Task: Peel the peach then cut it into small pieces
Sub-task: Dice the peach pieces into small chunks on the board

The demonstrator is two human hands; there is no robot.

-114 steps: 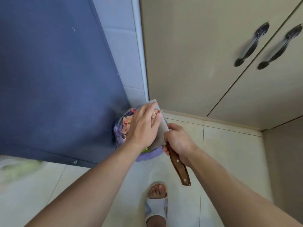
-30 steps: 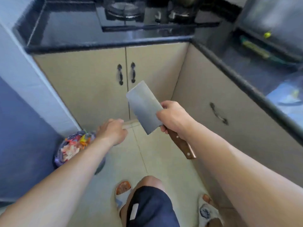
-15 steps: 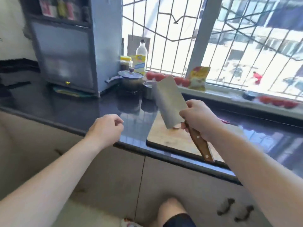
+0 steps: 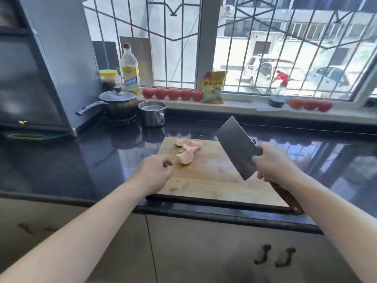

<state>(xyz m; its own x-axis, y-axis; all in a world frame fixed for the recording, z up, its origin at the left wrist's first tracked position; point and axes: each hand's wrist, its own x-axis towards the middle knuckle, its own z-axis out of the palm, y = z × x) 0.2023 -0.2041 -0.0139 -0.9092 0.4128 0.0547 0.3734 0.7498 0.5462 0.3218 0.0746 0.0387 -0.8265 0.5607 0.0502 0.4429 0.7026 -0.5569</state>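
Note:
Pale, pink-tinged peeled peach pieces (image 4: 186, 151) lie near the far left corner of a wooden cutting board (image 4: 212, 176) on the black counter. My right hand (image 4: 272, 163) grips a cleaver (image 4: 237, 147) by its wooden handle, blade raised and tilted above the board's right side. My left hand (image 4: 156, 172) hovers over the board's left edge, just short of the peach pieces, fingers loosely curled and holding nothing.
A steel mug (image 4: 152, 113) and a lidded pot (image 4: 119, 104) stand behind the board. A bottle (image 4: 129, 70), a jar (image 4: 108, 78), a yellow packet (image 4: 213, 87) and rows of tomatoes (image 4: 171, 93) line the windowsill. A grey cabinet (image 4: 47, 64) rises at left.
I turned from the floor bin and cabinets to the counter. The cleaver moved with my right hand over the board; my left hand came in toward the peach pieces.

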